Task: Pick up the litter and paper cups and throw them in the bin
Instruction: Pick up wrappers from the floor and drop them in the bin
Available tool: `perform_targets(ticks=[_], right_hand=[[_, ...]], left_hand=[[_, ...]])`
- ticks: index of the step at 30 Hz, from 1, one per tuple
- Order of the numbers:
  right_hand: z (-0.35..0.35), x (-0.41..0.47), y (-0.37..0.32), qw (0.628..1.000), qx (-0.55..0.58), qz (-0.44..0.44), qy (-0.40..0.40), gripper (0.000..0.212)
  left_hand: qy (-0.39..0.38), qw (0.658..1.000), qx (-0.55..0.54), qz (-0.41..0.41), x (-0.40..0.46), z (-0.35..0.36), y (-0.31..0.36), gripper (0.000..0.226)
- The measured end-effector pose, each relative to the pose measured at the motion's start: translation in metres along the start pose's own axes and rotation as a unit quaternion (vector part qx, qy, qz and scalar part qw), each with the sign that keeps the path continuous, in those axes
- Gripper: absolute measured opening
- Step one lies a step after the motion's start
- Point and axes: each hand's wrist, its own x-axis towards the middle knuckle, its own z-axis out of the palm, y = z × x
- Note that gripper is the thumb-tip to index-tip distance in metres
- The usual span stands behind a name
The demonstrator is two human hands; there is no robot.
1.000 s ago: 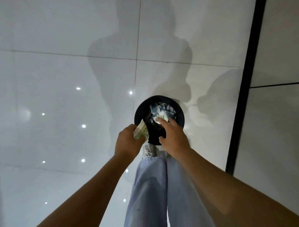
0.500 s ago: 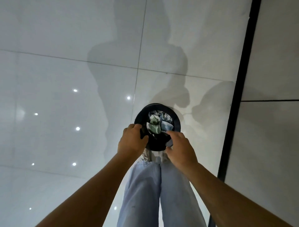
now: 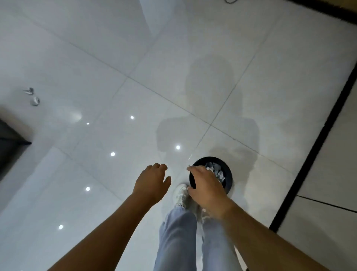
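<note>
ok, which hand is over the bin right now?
The right hand: it overlaps the near rim of the black bin, which holds crumpled litter. The left hand hangs over bare floor, apparently empty.

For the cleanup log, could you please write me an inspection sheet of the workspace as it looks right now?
Surface: glossy white tiled floor, ceiling lights reflected.
Job's things: round black bin holding crumpled paper litter.
Clutter: two small grey scraps lying far left on the floor.
Hands: left hand empty, fingers relaxed; right hand over the bin's near rim, grip unclear.
Cables: thin dark loop at the top edge, possibly a cable.
Surroundings: black floor strip at right; dark furniture edge at left.
</note>
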Motion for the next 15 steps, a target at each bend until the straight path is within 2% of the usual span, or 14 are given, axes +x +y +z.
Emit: perform_targets(ticks=[7, 15], right_hand=[[-0.015, -0.053, -0.123, 0.981, -0.115, -0.147, -0.05, 0.058], [0.044, -0.105, -0.266, 0.937, -0.206, -0.264, -0.1, 0.057]], left_hand=[[0.057, 0.989, -0.052, -0.122, -0.126, -0.05, -0.053, 0.041], [0.112, 0.944, -0.159, -0.267, -0.258, -0.065, -0.144, 0.043]])
